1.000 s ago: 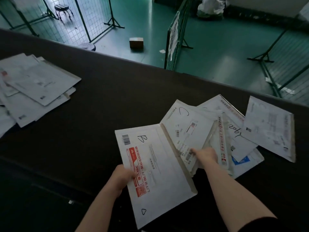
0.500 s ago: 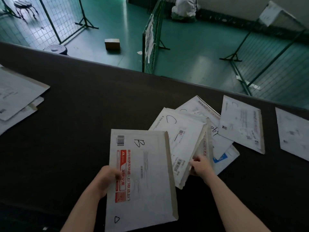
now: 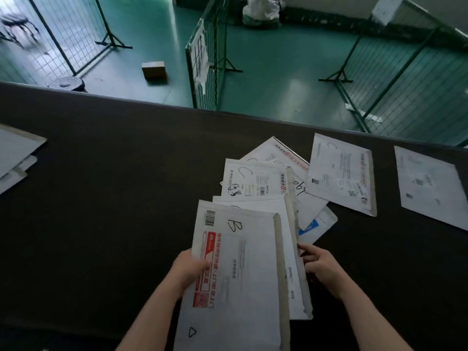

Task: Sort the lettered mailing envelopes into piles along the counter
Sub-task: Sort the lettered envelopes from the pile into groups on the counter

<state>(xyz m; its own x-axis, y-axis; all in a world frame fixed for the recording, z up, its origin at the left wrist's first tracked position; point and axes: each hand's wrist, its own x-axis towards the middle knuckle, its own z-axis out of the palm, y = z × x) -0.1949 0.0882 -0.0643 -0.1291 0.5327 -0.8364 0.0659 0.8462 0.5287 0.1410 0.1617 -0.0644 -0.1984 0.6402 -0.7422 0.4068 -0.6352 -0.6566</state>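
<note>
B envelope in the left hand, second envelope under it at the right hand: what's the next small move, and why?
Probably draw the B envelope off to the left, clear of the C pile. The left hand grips its left edge, while the right hand fingers the edge of the envelope beneath. Every letter readable near here is C, so B likely belongs elsewhere along the counter.

Head-worn view, down over counter

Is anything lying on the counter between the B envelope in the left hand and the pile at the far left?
Nothing visible does. The left hand grips the B envelope by its left edge, and the dark counter runs bare from there to the pile at the far left. The other loose envelopes all lie to its right.
</note>
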